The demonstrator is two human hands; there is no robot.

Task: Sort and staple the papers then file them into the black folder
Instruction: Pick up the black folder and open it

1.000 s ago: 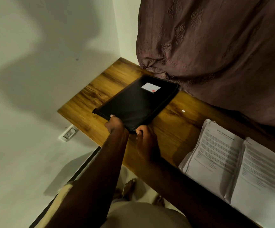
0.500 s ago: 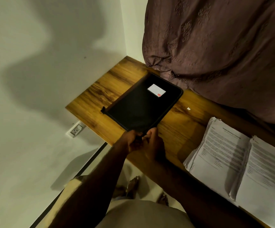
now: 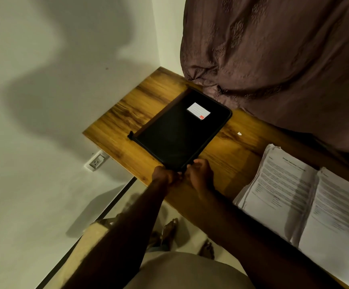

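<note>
black folder point(image 3: 179, 132) lies closed on the desk point(image 3: 127, 119); left hand point(image 3: 165, 175) has joined right hand point(image 3: 200, 174), both pinching its near corner; likely unzipping begins.

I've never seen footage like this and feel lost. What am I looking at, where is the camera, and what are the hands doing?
No machine here: a person wears a camera on the head, looking down at their own arms. The left hand and right hand meet at the near corner of a flat black zippered folder with a white label, lying on a brown wooden table. What the grip pinches there is too dark to tell. Two stacks of printed white papers lie to the right, untouched. A brown patterned curtain hangs behind.
</note>
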